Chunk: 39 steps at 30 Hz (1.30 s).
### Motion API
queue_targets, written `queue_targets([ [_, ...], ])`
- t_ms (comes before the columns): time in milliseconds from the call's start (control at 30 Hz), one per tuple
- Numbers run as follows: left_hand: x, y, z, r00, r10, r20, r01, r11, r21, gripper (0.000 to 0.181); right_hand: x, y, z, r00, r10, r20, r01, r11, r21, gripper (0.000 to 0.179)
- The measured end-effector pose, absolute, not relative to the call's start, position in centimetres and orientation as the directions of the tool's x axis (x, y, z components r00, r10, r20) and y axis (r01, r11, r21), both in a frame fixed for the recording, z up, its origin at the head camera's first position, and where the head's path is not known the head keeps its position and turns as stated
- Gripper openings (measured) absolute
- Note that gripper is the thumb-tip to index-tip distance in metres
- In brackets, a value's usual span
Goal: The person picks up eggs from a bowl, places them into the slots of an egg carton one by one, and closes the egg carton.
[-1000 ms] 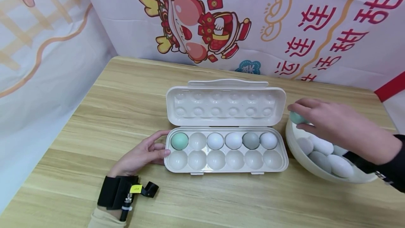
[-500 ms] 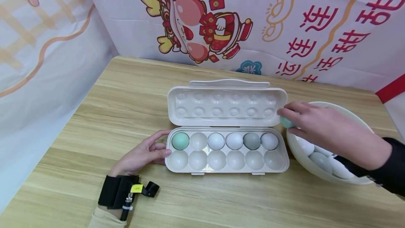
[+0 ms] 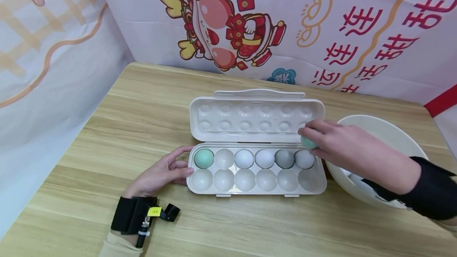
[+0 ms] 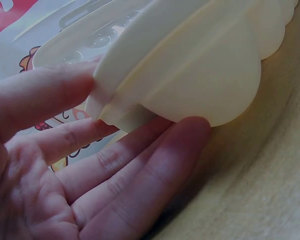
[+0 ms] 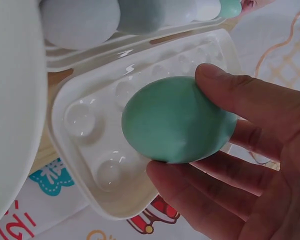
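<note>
My right hand (image 3: pixel 342 150) pinches a green egg (image 5: pixel 175 122) between thumb and fingers, above the right end of the open white egg box (image 3: pixel 260 190). At the box's left end my left hand (image 3: pixel 160 173) grips the rim, thumb above and fingers below, as the left wrist view shows. The back row holds a green egg (image 3: pixel 204 158) at the far left, a grey egg (image 3: pixel 285 158) towards the right, and several white ones, such as the egg (image 3: pixel 304 159) at the right end. Bare cups show in the front row and second from left at the back.
A large off-white bowl (image 3: pixel 371 124) stands right of the box; my right forearm hides most of the eggs in it. The box's lid (image 3: pixel 250 136) lies open backwards. Behind the wooden table (image 3: pixel 228 229) hangs a printed cloth (image 3: pixel 135 19).
My right hand has moved left with the green egg, from over the bowl to over the right end of the egg box. The left hand keeps its grip on the box.
</note>
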State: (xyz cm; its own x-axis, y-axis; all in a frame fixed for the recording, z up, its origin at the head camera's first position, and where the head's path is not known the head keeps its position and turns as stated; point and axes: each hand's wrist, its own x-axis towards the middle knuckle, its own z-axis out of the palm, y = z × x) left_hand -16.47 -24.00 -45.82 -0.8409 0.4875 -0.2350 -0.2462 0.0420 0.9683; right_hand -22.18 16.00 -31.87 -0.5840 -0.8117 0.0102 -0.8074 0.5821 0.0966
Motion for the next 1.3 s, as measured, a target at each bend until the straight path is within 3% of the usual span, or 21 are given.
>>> queue_targets([
  [300,-16.5,-24.0,-45.8,-0.839,0.488,-0.24,-0.255,0.038,0.966,0.061,-21.8,14.6,-32.3,-0.539,-0.842,0.023,-0.841,0.54,0.026,0.044],
  [633,-16.5,-23.9,-45.8,-0.844,0.48,-0.239,-0.25,0.042,0.967,0.062,-21.8,12.8,-33.4,-0.453,-0.89,0.055,-0.885,0.457,0.095,0.042],
  [1033,-16.3,-24.0,-45.6,-0.845,0.479,-0.239,-0.252,0.039,0.967,0.062,-21.3,10.6,-34.5,-0.366,-0.929,0.056,-0.924,0.37,0.097,0.042],
  [1300,-16.5,-24.0,-45.7,-0.845,0.481,-0.233,-0.246,0.036,0.969,0.062,-21.2,10.0,-34.9,-0.345,-0.936,0.069,-0.932,0.35,0.095,0.04],
])
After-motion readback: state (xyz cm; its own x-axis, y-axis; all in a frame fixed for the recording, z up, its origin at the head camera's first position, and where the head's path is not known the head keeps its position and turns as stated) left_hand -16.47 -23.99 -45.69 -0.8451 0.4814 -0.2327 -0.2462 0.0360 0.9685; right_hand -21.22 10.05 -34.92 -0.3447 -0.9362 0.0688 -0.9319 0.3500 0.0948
